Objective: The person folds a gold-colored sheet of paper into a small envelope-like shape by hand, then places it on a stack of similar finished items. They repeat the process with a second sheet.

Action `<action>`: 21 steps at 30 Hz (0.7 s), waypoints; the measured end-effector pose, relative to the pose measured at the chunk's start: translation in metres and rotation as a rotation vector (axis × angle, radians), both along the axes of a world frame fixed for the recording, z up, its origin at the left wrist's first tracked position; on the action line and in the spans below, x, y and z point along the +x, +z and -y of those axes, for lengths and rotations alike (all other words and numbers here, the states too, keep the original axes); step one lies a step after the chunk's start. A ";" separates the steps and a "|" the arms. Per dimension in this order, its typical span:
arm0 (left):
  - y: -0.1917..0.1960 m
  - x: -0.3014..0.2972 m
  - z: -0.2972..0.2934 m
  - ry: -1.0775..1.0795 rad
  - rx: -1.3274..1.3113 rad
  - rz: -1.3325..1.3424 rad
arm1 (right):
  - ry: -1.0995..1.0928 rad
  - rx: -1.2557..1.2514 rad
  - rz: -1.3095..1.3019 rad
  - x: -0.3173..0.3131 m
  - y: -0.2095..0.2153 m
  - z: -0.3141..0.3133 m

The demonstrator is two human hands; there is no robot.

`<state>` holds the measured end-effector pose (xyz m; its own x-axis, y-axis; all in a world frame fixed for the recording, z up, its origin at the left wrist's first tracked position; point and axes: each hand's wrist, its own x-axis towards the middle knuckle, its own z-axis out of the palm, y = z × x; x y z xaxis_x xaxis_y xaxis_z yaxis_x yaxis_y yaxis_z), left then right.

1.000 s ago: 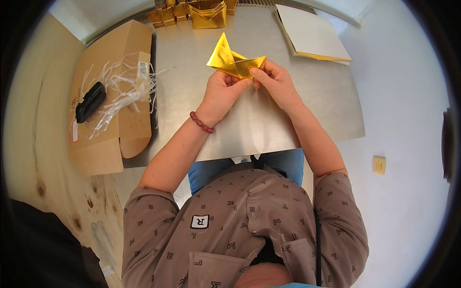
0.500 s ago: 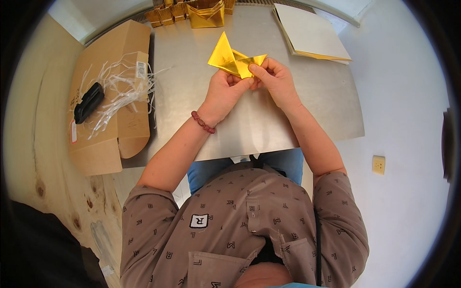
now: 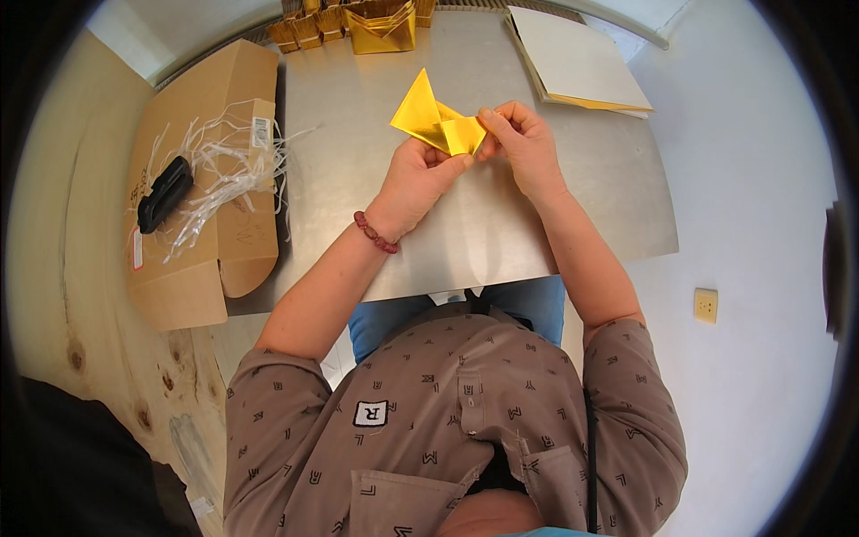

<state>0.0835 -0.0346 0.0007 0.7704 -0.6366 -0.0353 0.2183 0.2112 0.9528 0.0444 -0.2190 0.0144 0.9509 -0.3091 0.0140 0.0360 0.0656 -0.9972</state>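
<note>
A shiny gold paper (image 3: 420, 112), partly folded, is held above the metal table. Its left side rises to a tall point, while its right corner is folded over into a small flap. My left hand (image 3: 419, 174) grips the paper's lower edge, thumb in front and the other fingers mostly behind it. At the right end, my right hand (image 3: 523, 148) pinches the folded corner between thumb and fingers; some of those fingertips are hidden. A beaded bracelet circles my left wrist.
Folded gold paper pieces (image 3: 383, 34) and tied bundles (image 3: 309, 29) stand at the table's far edge. A stack of sheets (image 3: 582, 63) lies far right. On the left, a cardboard box (image 3: 246, 192) carries white plastic strips (image 3: 219, 183) and a black stapler-like object (image 3: 165, 194).
The paper's right corner, a protruding point before, is now folded over into a blunt flap. My right hand has shifted slightly right and its thumb has moved up to the paper's right edge.
</note>
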 end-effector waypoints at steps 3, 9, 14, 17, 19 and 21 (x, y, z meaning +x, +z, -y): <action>0.001 0.000 0.001 0.006 0.017 0.013 | -0.003 -0.020 0.052 0.001 -0.006 0.001; 0.005 -0.004 -0.003 -0.015 0.091 0.008 | -0.271 0.077 0.095 0.009 -0.006 0.036; 0.014 0.002 -0.010 -0.319 -0.360 -0.369 | 0.021 0.273 0.142 0.009 -0.003 0.028; 0.015 -0.001 -0.015 -0.589 -0.559 -0.501 | 0.232 0.323 0.133 0.003 0.002 0.013; 0.013 -0.001 -0.016 -0.702 -0.660 -0.593 | 0.445 0.416 0.177 -0.001 0.005 0.008; 0.010 0.001 -0.015 -0.760 -0.721 -0.694 | 0.466 0.376 0.113 -0.001 0.005 0.007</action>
<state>0.0843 -0.0194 0.0107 0.1592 -0.9538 0.2549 0.9212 0.2363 0.3091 0.0434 -0.2264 0.0194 0.9864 0.1358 0.0929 0.0228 0.4467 -0.8944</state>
